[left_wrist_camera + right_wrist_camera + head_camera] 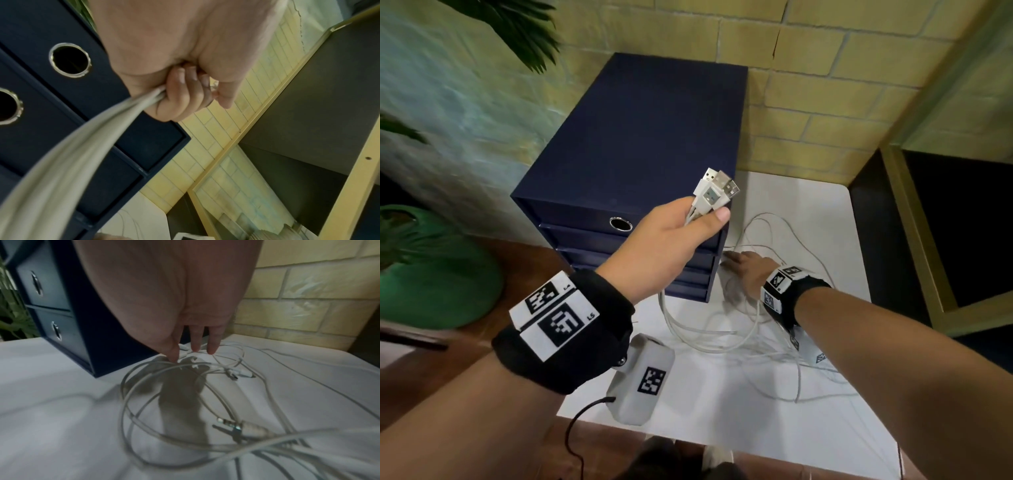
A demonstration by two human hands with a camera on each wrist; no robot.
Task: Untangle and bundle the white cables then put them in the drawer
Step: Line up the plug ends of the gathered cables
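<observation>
The left hand [671, 240] is raised before the navy drawer unit [633, 144], fingers curled round the white cables [709, 329] just below their USB plugs [717, 190]; the plugs point up and away. The cables hang down from the fist to loose loops on the white tabletop [808, 192]; the right hand [748, 270], fingers straight and slightly spread, reaches down to those loops beside the unit.

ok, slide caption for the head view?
Left hand grips USB plugs; right hand reaches into loose cables beside drawers.
</observation>
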